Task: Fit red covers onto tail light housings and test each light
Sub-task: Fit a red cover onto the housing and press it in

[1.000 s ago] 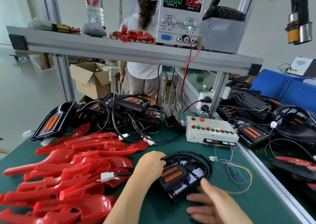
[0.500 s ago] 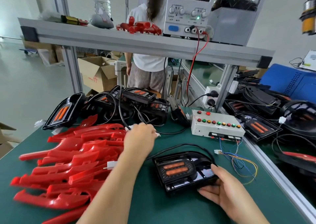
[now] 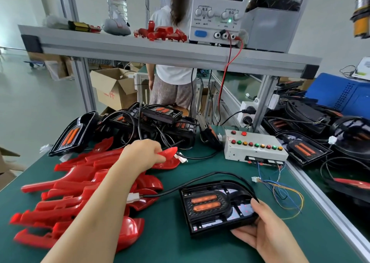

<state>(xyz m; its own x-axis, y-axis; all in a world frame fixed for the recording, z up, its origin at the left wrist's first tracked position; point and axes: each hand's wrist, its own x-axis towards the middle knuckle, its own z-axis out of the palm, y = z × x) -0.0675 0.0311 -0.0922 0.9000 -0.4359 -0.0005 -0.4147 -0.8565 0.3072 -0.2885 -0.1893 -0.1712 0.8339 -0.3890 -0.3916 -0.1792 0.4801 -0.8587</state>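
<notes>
The left grip (image 3: 142, 152) is curled around one glossy red plastic cover (image 3: 170, 154) at the far edge of the pile of red plastic covers (image 3: 66, 194) on the green-matted desk (image 3: 160, 242). The right grip (image 3: 268, 234) clasps the near right corner of the black tail light housing with two orange lamp bars (image 3: 210, 206). The housing lies flat on the desk, right of the pile and in front of the white test box with coloured buttons (image 3: 254, 148).
</notes>
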